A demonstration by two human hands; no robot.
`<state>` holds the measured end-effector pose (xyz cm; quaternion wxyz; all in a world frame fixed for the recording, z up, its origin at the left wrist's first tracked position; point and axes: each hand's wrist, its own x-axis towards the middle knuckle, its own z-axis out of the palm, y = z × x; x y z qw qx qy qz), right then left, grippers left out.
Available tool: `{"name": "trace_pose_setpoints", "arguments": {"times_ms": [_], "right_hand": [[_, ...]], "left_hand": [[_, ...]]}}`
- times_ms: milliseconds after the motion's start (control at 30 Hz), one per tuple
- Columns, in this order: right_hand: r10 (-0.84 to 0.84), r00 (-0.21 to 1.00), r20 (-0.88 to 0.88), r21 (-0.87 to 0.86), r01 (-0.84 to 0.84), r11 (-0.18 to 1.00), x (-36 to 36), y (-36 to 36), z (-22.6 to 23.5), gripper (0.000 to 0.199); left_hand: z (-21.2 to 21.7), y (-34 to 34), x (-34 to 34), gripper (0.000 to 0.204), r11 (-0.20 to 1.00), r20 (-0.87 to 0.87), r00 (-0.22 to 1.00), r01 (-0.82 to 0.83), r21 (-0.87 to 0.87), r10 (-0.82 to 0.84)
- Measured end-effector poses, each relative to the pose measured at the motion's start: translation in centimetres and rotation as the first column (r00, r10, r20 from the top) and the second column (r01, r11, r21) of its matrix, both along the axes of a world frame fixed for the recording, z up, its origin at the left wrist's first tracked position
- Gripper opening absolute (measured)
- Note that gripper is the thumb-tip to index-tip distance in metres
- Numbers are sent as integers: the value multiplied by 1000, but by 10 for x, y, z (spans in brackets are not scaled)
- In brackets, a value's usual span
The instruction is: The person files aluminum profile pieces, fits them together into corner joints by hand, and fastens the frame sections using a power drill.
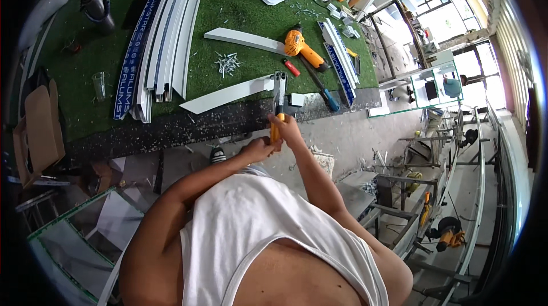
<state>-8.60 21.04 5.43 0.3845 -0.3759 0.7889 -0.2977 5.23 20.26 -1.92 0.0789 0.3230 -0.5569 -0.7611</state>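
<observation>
Over the front edge of the bench, my right hand (pixel 287 130) is closed around the yellow handle of a hand tool with a long silver metal head (pixel 278 92). My left hand (pixel 262 150) is closed at the lower end of the same handle, its fingertips partly hidden. The tool's head points away from me, its tip beside the right end of a white angled-cut profile strip (pixel 228 94). A small white block (pixel 297 100) lies right of the head. Farther back are a red-handled tool (pixel 291 67), an orange cordless drill (pixel 305 49) and another white strip (pixel 245 39).
Green turf covers the bench (pixel 188 49). Stacked white profiles (pixel 171 43) lie at the left, near a glass (pixel 100 86) and cardboard box (pixel 43 129). Small silver fasteners (pixel 228 65) are scattered mid-bench. Right are a blue-handled screwdriver (pixel 330 98) and shorter profiles (pixel 341 61). Metal frames (pixel 422 175) crowd the right floor.
</observation>
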Motion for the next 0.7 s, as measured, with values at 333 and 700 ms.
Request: {"name": "trace_pose_setpoints", "arguments": {"times_ms": [333,700], "right_hand": [[362,880,-308,262,-288,921,-28,-34,107,41],[-157,900,407,96,129,987,-17,14,-27,40]], "left_hand": [[-5,-5,-3,50,977,-126,992,9,215,19],[51,-4,-10,47,938,141,959,272,-215,-246]]}}
